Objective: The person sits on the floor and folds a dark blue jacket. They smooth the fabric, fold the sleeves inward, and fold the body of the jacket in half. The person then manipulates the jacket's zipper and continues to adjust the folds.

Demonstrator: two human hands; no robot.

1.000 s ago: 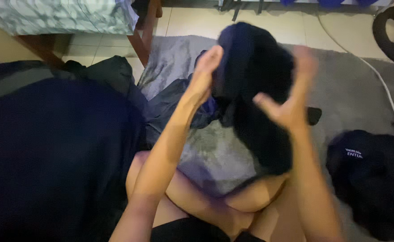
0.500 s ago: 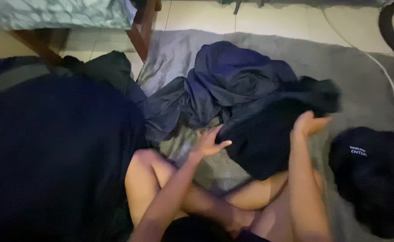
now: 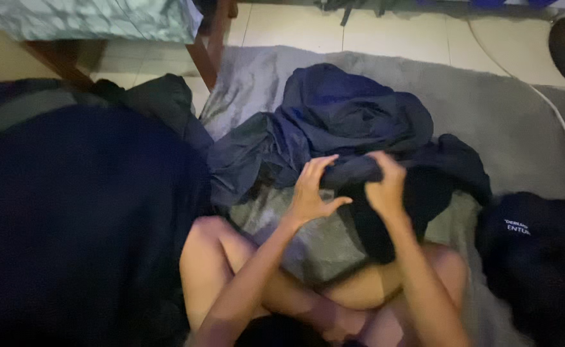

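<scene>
Black garment (image 3: 385, 212) in both hands' grip

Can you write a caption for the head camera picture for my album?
Both hands, left and right, grip a black garment above a grey rug.

A grey rug (image 3: 488, 109) lies on pale floor tiles (image 3: 385, 26); a white cable (image 3: 555, 112) crosses it; a wooden bed leg (image 3: 208, 48) stands nearby.
</scene>
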